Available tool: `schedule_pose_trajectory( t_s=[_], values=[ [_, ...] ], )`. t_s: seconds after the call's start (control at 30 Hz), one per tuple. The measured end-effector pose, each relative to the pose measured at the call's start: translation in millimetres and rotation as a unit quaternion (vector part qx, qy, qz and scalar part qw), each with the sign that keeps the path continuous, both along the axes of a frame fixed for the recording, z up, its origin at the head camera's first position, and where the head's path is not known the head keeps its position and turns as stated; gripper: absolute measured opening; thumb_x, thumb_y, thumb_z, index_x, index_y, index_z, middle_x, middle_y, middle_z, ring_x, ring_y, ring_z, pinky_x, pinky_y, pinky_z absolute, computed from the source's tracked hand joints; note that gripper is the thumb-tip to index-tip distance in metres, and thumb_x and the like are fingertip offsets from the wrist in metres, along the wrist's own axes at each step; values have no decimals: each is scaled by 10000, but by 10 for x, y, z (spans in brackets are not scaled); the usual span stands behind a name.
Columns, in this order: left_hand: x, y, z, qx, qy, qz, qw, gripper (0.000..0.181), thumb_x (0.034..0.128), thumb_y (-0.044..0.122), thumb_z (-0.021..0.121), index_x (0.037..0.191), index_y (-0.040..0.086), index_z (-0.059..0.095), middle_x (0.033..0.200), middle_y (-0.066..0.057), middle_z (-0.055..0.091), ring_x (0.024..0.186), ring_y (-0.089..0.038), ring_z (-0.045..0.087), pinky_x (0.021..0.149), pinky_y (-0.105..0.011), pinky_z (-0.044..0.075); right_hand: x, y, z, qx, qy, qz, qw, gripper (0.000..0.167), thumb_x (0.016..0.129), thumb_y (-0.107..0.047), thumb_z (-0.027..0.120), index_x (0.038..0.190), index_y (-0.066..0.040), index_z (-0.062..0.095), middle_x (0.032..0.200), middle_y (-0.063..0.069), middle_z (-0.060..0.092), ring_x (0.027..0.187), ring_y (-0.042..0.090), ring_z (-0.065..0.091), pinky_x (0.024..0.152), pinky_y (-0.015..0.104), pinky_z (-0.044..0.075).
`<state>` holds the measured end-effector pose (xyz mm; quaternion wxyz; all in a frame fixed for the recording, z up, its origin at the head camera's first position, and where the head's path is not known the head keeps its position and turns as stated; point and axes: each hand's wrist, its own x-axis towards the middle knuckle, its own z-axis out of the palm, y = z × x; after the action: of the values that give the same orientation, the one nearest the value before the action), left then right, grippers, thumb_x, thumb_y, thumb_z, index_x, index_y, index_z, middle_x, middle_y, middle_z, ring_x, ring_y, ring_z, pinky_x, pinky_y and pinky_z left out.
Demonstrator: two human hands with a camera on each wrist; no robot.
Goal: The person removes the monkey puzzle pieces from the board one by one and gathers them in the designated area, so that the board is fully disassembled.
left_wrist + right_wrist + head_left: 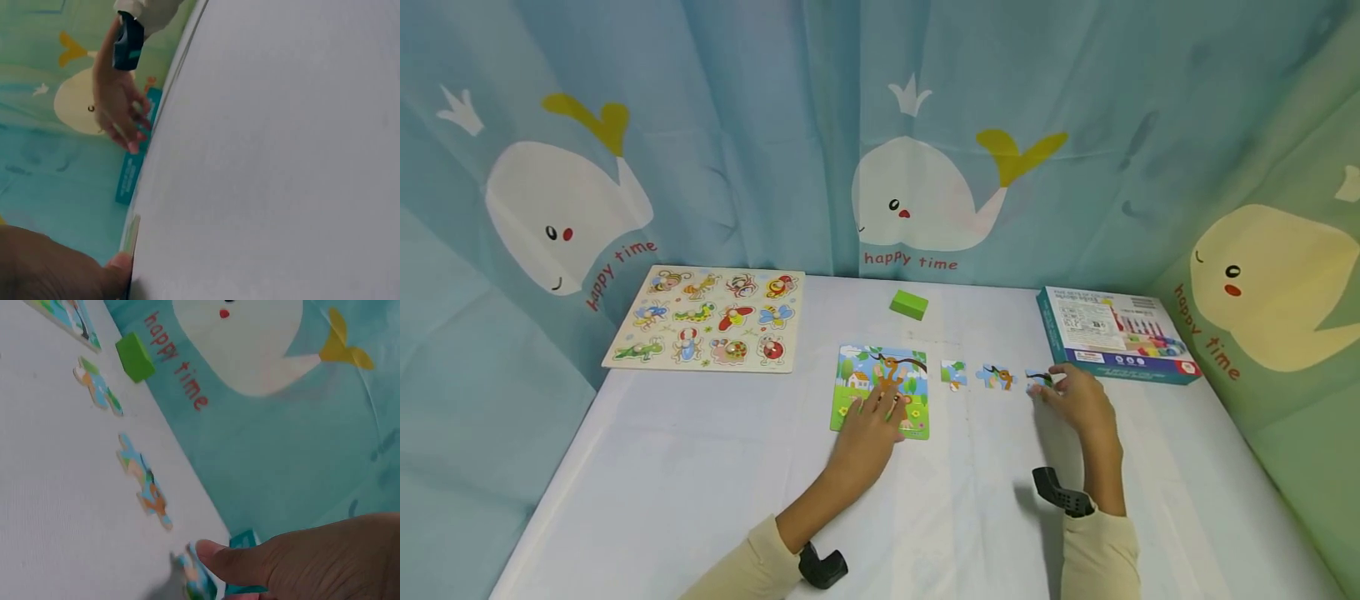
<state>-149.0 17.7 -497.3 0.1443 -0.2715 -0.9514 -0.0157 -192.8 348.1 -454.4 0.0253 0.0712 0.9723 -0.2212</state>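
Looked partway done lol, three loose pieces (997, 377) right of centre, left hand (867, 437) spread on the puzzle (857, 380), right hand (1081, 402) pinched the end piece (1037, 377)

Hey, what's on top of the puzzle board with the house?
The left hand lies over the lower middle of the puzzle board. Around it you can see the house, a dark branch and green grass. The picture beneath the hand is hidden.

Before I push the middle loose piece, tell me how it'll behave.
The middle piece is likely stiff, as its cut edge looks like board. Small and thin, it should be light. Lying flat on the table, it would probably slide, not roll.
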Motion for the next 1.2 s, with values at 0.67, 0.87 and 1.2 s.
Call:
schedule_pose_trajectory(
  t_s=[0.67,0.87,1.2],
  values=[
    [110,122,-35,-170,215,368,9989,428,850,177,762,1256,107,645,1332,-128,575,1241,-262,557,951,-460,515,-617,-1521,39,-1503,570,3615,9184,213,976,-102,583,1123,18,679,1047,151,704,912,258,661,791,396,531],
    [139,133,-23,-116,85,401,9991,416,871,198,745,1259,101,633,1347,-134,558,1267,-275,538,954,-482,511,-862,-1827,-12,-1458,-91,4369,8876,217,993,-114,553,1088,18,697,969,150,705,811,281,661,727,293,524],
    [148,155,-43,-83,147,467,9988,435,870,225,748,1271,108,628,1353,-137,544,1289,-295,505,951,-499,508,-981,-2034,38,-1134,-655,4819,8664,229,1000,-118,539,1007,3,733,799,98,644,665,101,543,673,238,472]
  ],
)
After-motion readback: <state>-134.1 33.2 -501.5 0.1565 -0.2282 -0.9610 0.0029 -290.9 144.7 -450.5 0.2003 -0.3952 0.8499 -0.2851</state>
